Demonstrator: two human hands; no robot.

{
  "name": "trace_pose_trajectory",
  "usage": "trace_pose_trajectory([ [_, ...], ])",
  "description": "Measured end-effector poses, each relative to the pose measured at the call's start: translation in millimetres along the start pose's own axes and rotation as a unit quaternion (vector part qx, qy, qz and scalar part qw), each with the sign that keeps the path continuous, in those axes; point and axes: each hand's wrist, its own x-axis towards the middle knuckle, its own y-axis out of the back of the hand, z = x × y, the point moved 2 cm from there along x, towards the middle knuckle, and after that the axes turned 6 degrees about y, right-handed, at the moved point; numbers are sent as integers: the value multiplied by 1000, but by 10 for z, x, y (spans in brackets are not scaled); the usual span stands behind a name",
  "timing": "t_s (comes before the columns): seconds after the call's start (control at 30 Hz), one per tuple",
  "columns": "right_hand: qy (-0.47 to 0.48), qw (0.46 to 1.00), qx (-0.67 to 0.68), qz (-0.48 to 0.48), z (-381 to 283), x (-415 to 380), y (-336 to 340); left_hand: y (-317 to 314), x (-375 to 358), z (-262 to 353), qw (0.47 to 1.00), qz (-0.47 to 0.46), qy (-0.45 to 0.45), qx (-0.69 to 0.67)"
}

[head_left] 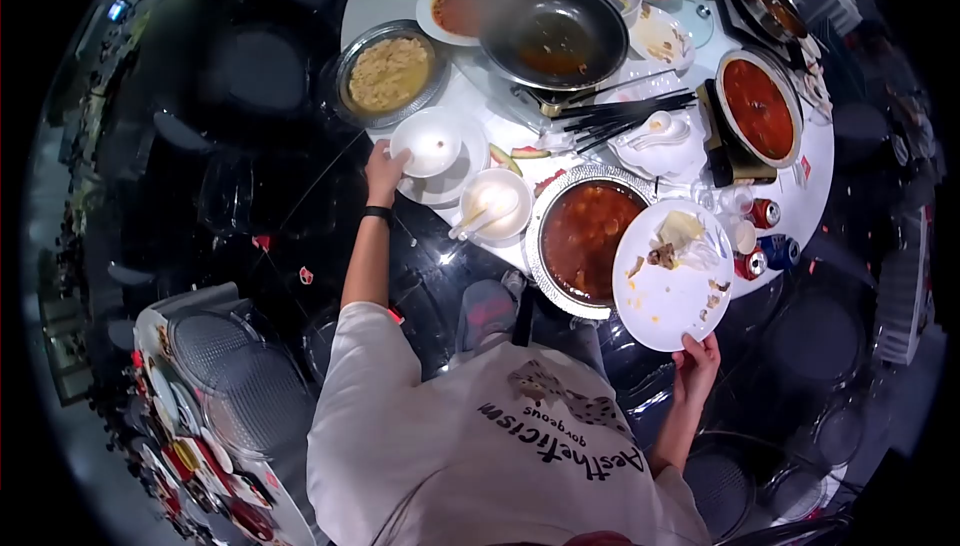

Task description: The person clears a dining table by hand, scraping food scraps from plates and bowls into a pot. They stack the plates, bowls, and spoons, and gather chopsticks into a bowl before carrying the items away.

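My left hand grips the rim of a small white bowl at the table's left edge. Under that bowl lies a white plate. At lower right my right hand pinches the edge of a white plate strewn with food scraps and crumpled tissue. This plate overlaps the silver rim of a large bowl of red soup. Between my hands stands another white bowl with white spoons in it.
A dark wok sits mid-table, with black chopsticks and stacked white dishes nearby. A glass bowl of yellowish food stands at left, a pot of red broth at right. Drink cans crowd the right edge.
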Motion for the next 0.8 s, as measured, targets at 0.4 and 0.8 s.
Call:
trace_pose_trajectory([
  [0.4,29,998,16,58,277,-274,95,-292,-673,205,906,145,-200,345],
  [0.8,38,996,56,60,211,-116,302,-532,-1357,-370,939,-273,113,178],
])
